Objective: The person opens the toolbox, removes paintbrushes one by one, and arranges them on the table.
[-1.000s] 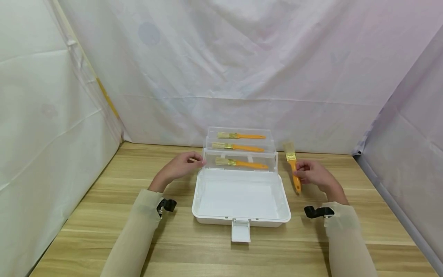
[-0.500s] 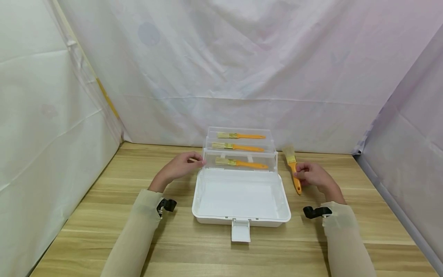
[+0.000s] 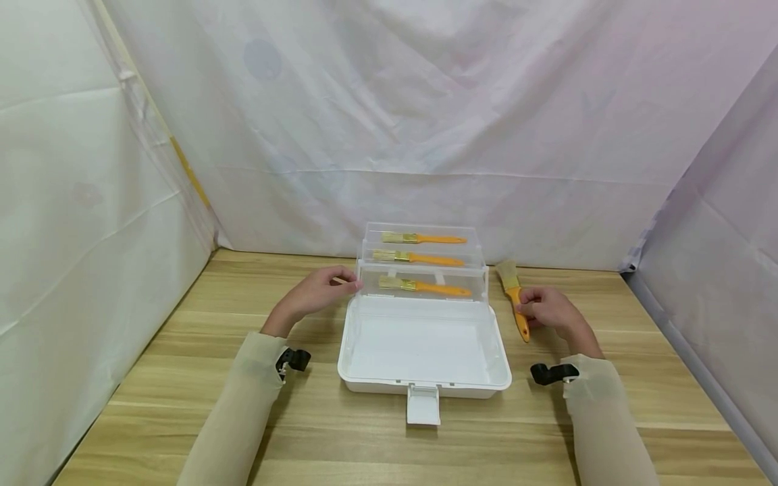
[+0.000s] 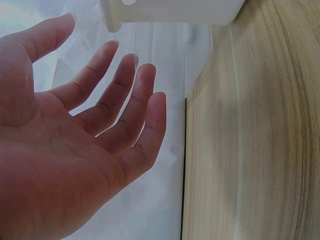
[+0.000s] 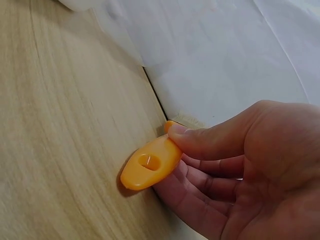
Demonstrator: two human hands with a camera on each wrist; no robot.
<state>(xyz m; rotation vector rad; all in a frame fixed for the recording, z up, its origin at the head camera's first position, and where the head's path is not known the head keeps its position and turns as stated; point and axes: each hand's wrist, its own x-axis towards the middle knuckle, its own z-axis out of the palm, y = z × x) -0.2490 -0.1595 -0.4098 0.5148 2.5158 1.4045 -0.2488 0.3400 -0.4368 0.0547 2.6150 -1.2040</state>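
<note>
My right hand [image 3: 550,312] pinches the orange handle of a flat paintbrush [image 3: 513,293] to the right of the box, with the pale bristles pointing away from me. In the right wrist view, thumb and fingers grip the paintbrush handle [image 5: 150,165] close to the wooden surface. My left hand [image 3: 313,297] is at the left side of the box's clear tiers; in the left wrist view its fingers [image 4: 142,115] are loosely bent and hold nothing. The white box [image 3: 425,390] stands open, its clear tiers raised behind. Paintbrushes lie at the front [image 3: 444,290], middle [image 3: 434,260] and back [image 3: 440,239].
A white latch flap [image 3: 423,406] hangs at the box's front edge. The wood-grain table [image 3: 340,449] runs up to a white cloth backdrop [image 3: 425,135], and cloth walls stand at left and right.
My right hand has shifted slightly left and toward me, and the paintbrush's bristle end has come down. The left hand and the box have stayed put.
</note>
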